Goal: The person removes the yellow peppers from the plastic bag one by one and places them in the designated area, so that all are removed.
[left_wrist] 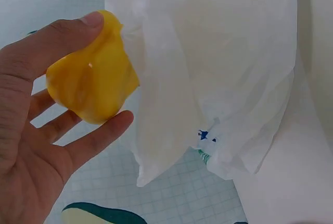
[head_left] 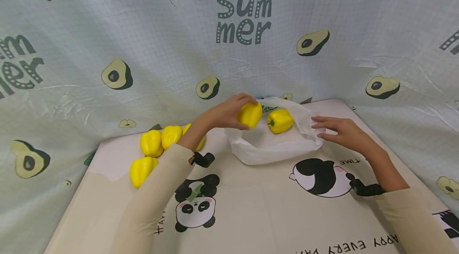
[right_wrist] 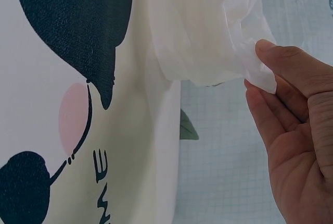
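Note:
In the head view my left hand (head_left: 229,111) grips a yellow bell pepper (head_left: 251,115) at the left rim of a white plastic bag (head_left: 258,157). The left wrist view shows thumb and fingers of the left hand (left_wrist: 52,104) curled round that bell pepper (left_wrist: 93,75), right beside the bag (left_wrist: 223,52). Inside the bag's wide mouth lies another yellow bell pepper (head_left: 280,121). My right hand (head_left: 342,132) is at the bag's right side. Thumb and fingers of the right hand (right_wrist: 294,109) pinch a corner of the bag (right_wrist: 208,31) in the right wrist view.
Several more yellow bell peppers (head_left: 151,143) sit at the table's back left, partly behind my left forearm. A panda-print cloth covers the table (head_left: 251,214). Directly behind the bag hangs a pale curtain (head_left: 165,70) printed with avocados.

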Tool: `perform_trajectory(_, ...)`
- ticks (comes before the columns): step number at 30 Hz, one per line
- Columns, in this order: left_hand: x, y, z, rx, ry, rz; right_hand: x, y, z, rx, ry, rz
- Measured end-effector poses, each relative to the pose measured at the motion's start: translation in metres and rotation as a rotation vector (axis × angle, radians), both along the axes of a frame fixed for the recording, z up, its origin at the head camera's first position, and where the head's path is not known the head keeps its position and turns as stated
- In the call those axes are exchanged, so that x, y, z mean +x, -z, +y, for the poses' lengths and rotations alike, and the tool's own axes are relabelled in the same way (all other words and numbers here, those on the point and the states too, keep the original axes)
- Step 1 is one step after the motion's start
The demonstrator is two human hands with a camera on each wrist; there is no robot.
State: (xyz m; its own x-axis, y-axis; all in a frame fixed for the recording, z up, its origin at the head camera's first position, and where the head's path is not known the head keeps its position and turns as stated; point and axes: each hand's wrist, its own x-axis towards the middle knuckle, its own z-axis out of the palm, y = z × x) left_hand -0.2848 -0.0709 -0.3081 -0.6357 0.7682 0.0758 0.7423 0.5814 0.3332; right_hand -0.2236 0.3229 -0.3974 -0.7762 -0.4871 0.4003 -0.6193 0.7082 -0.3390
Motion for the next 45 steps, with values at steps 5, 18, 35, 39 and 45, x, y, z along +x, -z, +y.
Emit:
perform_trajectory(5, 0.01, -0.005, -0.007, 0.041, -0.007, 0.012, 0.0, -0.001, 0.0, 0.007, 0.005, -0.013)
perform_trajectory(18, 0.027, -0.001, -0.025, 0.167, -0.002, 0.025, -0.001, -0.001, -0.001, 0.02, 0.005, -0.01)
perform_trajectory(35, 0.042, 0.007, -0.043, 0.253, 0.012, -0.019, 0.001, 0.001, -0.002, 0.01, -0.003, 0.008)
perform_trajectory(39, 0.046, 0.007, -0.046, 0.268, 0.01, -0.03, 0.001, 0.001, -0.001, 0.017, 0.004, 0.005)
perform_trajectory(45, 0.051, 0.007, -0.05, 0.275, -0.011, -0.023, 0.001, 0.001, 0.0, 0.026, 0.014, 0.0)
